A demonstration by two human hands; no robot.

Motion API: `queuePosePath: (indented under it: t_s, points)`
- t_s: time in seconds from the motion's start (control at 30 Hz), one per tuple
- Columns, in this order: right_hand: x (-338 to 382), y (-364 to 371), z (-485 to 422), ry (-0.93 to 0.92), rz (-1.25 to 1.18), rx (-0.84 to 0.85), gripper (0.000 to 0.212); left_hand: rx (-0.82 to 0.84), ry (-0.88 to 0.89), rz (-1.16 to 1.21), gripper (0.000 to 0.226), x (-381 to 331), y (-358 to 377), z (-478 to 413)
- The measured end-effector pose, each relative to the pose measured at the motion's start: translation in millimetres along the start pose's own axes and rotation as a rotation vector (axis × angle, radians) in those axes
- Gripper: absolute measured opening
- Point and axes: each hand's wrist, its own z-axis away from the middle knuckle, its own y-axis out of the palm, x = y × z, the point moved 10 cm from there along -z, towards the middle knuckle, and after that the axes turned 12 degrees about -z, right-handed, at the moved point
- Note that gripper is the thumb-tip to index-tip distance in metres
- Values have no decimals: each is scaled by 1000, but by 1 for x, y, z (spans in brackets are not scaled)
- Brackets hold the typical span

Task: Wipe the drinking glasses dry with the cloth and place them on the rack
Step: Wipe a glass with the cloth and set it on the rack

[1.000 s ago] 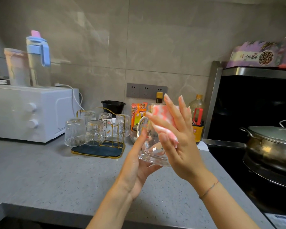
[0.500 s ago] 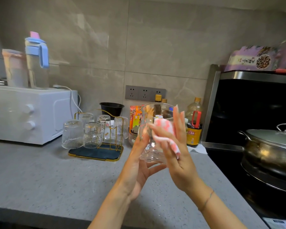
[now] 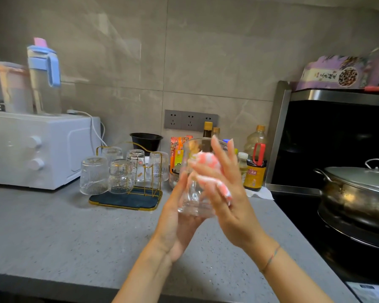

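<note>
I hold a clear drinking glass [image 3: 193, 200] upright above the grey counter. My left hand [image 3: 175, 226] cups its base from below, thumb up along the side. My right hand [image 3: 232, 206] presses a pink-and-white cloth [image 3: 206, 162] against the glass's right side, fingers straight up and thumb pinning the cloth. To the left stands the gold wire rack [image 3: 150, 171] on its dark tray [image 3: 123, 200]. Several glasses sit upside down on it, among them a ribbed glass [image 3: 94, 174] and a rounded glass [image 3: 120, 176].
A white microwave [image 3: 37, 149] with bottles on top stands at the left. Behind the glass are a black bowl [image 3: 146, 141], a snack packet and sauce bottles [image 3: 254, 171]. A lidded steel pot [image 3: 357, 189] sits on the stove to the right.
The glass has gone from tilted to more upright in my left hand. My right hand has rubbed the cloth across its side, and the cloth is more bunched under my thumb.
</note>
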Motion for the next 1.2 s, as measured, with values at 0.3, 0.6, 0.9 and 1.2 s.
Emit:
queuePosePath:
  t_s: [0.3,0.6,0.9,1.2]
  points:
    - [2,7,18,-81,23,27,43,-4,-37,92,98,12,-8,-3]
    - [-28,-40,-20,147,-121,-211,79,140,-314,215,73,37,10,4]
    - [-22,-38,-2,117,-181,-234,45,2,-237,-63,67,26,-8,1]
    - [1,2,32,-63,80,4,43,20,-91,-204,52,17,-11,5]
